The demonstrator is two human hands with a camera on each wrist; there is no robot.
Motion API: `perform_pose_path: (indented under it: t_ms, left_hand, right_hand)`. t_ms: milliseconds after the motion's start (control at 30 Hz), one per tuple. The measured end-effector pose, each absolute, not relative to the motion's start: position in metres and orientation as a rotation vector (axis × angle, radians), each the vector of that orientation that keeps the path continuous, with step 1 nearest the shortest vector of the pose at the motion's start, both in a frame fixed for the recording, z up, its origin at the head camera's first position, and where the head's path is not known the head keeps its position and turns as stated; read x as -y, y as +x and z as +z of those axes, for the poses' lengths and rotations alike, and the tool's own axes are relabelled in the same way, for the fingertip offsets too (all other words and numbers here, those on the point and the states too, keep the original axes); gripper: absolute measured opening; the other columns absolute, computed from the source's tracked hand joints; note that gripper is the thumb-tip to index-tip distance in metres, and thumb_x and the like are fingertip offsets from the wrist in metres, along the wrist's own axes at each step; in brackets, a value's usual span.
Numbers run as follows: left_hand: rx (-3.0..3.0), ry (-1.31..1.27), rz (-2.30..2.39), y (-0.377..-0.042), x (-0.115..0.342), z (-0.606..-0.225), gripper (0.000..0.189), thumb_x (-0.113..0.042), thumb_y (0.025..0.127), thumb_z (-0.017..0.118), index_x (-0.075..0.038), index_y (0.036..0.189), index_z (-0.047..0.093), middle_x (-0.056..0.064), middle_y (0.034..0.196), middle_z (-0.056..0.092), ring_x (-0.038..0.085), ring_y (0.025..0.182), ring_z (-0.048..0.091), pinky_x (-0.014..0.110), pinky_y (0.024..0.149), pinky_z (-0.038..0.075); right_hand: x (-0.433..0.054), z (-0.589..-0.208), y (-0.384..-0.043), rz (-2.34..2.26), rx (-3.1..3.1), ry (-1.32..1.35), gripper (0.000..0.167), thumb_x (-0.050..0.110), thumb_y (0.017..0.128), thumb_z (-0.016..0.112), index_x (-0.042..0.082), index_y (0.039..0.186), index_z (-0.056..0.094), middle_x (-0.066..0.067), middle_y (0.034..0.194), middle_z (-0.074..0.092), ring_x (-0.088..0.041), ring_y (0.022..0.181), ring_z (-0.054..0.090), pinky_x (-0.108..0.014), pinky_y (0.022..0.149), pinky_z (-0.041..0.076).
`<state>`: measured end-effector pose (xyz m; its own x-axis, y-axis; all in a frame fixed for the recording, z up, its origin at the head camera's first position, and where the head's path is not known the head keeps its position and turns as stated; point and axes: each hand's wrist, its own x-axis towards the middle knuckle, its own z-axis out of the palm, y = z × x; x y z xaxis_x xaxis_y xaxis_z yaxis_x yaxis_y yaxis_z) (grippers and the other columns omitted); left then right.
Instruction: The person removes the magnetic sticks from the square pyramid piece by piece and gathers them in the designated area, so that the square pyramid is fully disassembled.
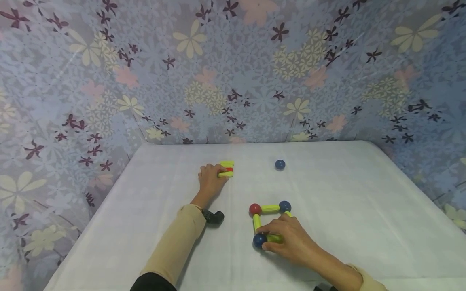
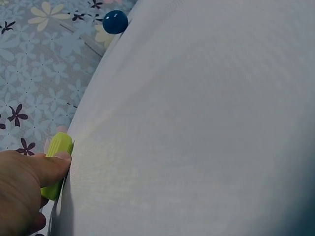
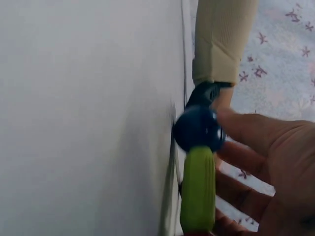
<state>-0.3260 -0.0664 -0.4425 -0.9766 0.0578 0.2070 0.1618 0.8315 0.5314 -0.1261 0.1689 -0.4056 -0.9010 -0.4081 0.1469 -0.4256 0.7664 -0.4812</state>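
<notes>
At the far side of the table my left hand (image 1: 212, 178) pinches a yellow-green magnetic stick (image 1: 225, 174). Its thumb lies across the stick in the left wrist view. Just behind are a red stick (image 1: 229, 169) and another yellow-green stick (image 1: 227, 162). Nearer, my right hand (image 1: 289, 238) grips a blue ball (image 1: 260, 240) between thumb and fingers at a corner of a four-sided frame. A yellow-green stick (image 3: 198, 191) joins that ball. The frame also has a red ball (image 1: 255, 209), another blue ball (image 1: 285, 207) and more yellow-green sticks (image 1: 270, 208); the hand hides its near right corner.
A loose blue ball (image 1: 280, 164) lies toward the back of the table, right of the left hand. White cloth (image 1: 349, 194) covers the table. A flowered curtain (image 1: 233, 72) stands behind its far edge and along the sides.
</notes>
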Motion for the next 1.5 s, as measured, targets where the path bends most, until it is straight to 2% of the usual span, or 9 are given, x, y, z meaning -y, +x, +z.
perform_pose_path:
  t_ms: [167,333,400,600,800,933,1200,1333,1500]
  left_hand:
    - [2.84,-0.172,-0.84,-0.327,0.065,-0.441,0.023,-0.029,0.083,0.07,-0.02,0.104,0.065,0.01,0.109,0.057,0.03,0.109,0.043,0.045,0.095,0.032]
    - [2.832,-0.164,-0.837,-0.327,0.065,-0.44,0.023,-0.029,0.082,0.071,-0.02,0.103,0.065,0.011,0.109,0.057,0.03,0.108,0.044,0.045,0.093,0.032]
    - [2.83,-0.158,-0.833,-0.327,0.065,-0.442,0.023,-0.029,0.082,0.071,-0.021,0.103,0.065,0.01,0.108,0.057,0.03,0.107,0.044,0.045,0.093,0.033]
    - [2.847,-0.139,-0.825,-0.327,0.065,-0.444,0.022,-0.029,0.082,0.071,-0.023,0.102,0.066,0.008,0.104,0.057,0.028,0.105,0.044,0.043,0.092,0.033]
    - [2.836,-0.154,-0.778,-0.316,0.064,-0.437,0.036,-0.027,0.08,0.072,-0.02,0.113,0.063,0.01,0.109,0.054,0.029,0.107,0.041,0.044,0.092,0.032]
    - [2.773,-0.208,-0.802,-0.292,0.06,-0.425,0.04,-0.025,0.081,0.072,-0.017,0.118,0.06,0.011,0.113,0.051,0.028,0.109,0.04,0.044,0.092,0.031]
    - [2.766,-0.575,-1.13,-0.207,0.06,-0.416,0.027,-0.029,0.085,0.067,-0.021,0.111,0.066,0.004,0.102,0.059,0.017,0.099,0.042,0.041,0.088,0.031]
    - [2.826,-0.741,-1.159,-0.17,0.063,-0.42,0.034,-0.032,0.082,0.071,-0.023,0.114,0.066,0.0,0.101,0.059,0.014,0.097,0.041,0.039,0.087,0.031]
    - [2.873,-0.786,-1.114,-0.151,0.065,-0.431,0.042,-0.039,0.076,0.075,-0.03,0.116,0.065,-0.008,0.103,0.063,0.008,0.095,0.044,0.032,0.084,0.032]
  right_hand:
    - [-0.181,-0.4,-0.124,0.763,2.938,0.535,0.033,0.033,0.072,0.079,0.033,0.104,0.069,0.023,0.09,0.065,-0.004,0.096,0.04,-0.032,0.082,0.034]
    - [-0.194,-0.401,-0.124,0.701,2.981,0.444,0.032,0.033,0.07,0.081,0.033,0.1,0.07,0.019,0.095,0.066,-0.01,0.103,0.042,-0.033,0.081,0.033]
    - [-0.198,-0.403,-0.124,0.676,2.981,0.457,0.03,0.032,0.07,0.081,0.032,0.098,0.071,0.018,0.099,0.066,-0.012,0.104,0.043,-0.033,0.081,0.033]
    - [-0.203,-0.409,-0.125,0.657,2.951,0.534,0.023,0.026,0.07,0.081,0.034,0.088,0.07,0.021,0.093,0.064,-0.012,0.103,0.043,-0.035,0.083,0.033]
    - [-0.204,-0.413,-0.126,0.669,2.91,0.594,0.022,0.025,0.071,0.08,0.035,0.088,0.07,0.023,0.092,0.064,-0.011,0.1,0.043,-0.036,0.083,0.033]
    - [-0.2,-0.414,-0.129,0.674,2.9,0.599,0.023,0.025,0.071,0.081,0.036,0.087,0.07,0.025,0.091,0.063,-0.01,0.1,0.042,-0.035,0.083,0.034]
    - [-0.189,-0.414,-0.136,0.694,2.908,0.6,0.021,0.027,0.071,0.08,0.033,0.089,0.071,0.023,0.093,0.065,-0.01,0.1,0.042,-0.035,0.083,0.033]
    - [-0.186,-0.415,-0.139,0.683,2.906,0.597,0.02,0.028,0.071,0.08,0.032,0.089,0.072,0.021,0.094,0.066,-0.01,0.1,0.042,-0.036,0.084,0.034]
    - [-0.183,-0.417,-0.14,0.7,2.87,0.642,0.02,0.027,0.071,0.08,0.031,0.089,0.073,0.019,0.093,0.067,-0.01,0.099,0.043,-0.035,0.082,0.034]
